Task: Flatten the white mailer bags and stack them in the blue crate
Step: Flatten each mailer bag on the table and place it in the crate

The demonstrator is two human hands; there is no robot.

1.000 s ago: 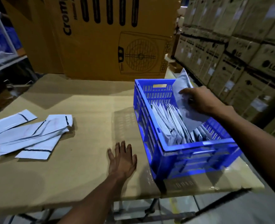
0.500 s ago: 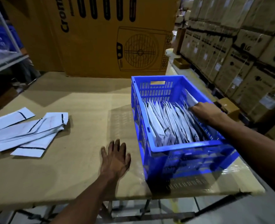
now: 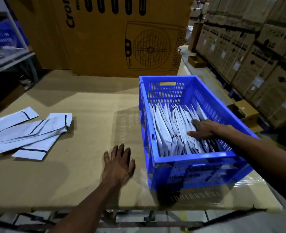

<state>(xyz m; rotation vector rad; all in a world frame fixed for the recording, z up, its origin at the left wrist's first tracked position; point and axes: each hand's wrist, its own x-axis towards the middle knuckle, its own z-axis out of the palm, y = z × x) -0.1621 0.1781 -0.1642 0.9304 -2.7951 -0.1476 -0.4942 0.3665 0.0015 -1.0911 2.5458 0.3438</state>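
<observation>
A blue crate is seen standing on the right part of a cardboard-covered surface. It is filled with white mailer bags set on edge in a leaning row. The right hand is laid on top of these bags, fingers straight and spread, palm down. The left hand is rested flat on the surface just beside the crate's near left corner, fingers spread. A loose pile of flat mailer bags with dark strips is seen at the left of the surface, well apart from the crate. A large printed carton is stood behind the surface, and stacked cartons are lined along the right.
</observation>
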